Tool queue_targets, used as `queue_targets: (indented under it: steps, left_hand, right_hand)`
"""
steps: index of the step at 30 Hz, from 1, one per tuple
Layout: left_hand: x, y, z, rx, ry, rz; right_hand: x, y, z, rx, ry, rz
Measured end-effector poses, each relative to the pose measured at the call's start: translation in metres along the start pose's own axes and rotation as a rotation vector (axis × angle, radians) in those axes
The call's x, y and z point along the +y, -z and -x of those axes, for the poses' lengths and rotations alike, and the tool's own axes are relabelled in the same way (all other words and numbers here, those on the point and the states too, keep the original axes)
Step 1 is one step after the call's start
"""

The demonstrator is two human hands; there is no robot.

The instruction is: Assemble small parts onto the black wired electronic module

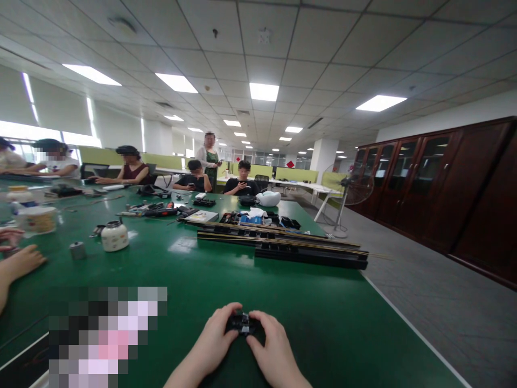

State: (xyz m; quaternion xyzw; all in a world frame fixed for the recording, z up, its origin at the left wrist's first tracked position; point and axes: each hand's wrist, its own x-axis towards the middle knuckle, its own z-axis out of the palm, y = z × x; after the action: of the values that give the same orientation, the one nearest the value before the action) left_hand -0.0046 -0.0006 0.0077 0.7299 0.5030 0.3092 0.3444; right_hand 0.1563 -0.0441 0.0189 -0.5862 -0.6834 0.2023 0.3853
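A small black plastic part with silvery pieces is held low over the near middle of a glossy green tabletop. The left hand has its thumb and fingers closed on the part's left end; the right hand grips the right end likewise. Beyond, to the right, lie long black rails with thin brass-coloured rods along them. Farther left stand a rounded white jar with a dark neck and, just beside it, a short grey cylinder. At the left edge, a co-worker's hand rests near the table. Far right: a standing wire-cage fan and dark red-brown wooden cabinets.
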Motion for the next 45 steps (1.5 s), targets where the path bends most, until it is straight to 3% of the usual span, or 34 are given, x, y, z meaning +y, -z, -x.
queue_targets:
  steps: [11,23,33,45]
  left_hand:
    - [-0.006,-0.006,-0.003,0.017,0.004,0.013]
    - [-0.003,-0.004,-0.004,-0.006,0.02,0.18]
    - [0.008,0.001,0.0,0.001,-0.049,0.022]
    - [0.003,-0.001,-0.001,0.004,-0.023,-0.008]
  right_hand:
    - [-0.002,0.0,-0.001,0.0,0.011,-0.034]
    - [-0.003,0.0,-0.001,-0.017,-0.036,0.035]
    - [-0.002,-0.001,0.001,0.009,-0.001,0.071]
    - [-0.001,0.001,-0.001,0.067,0.035,0.015]
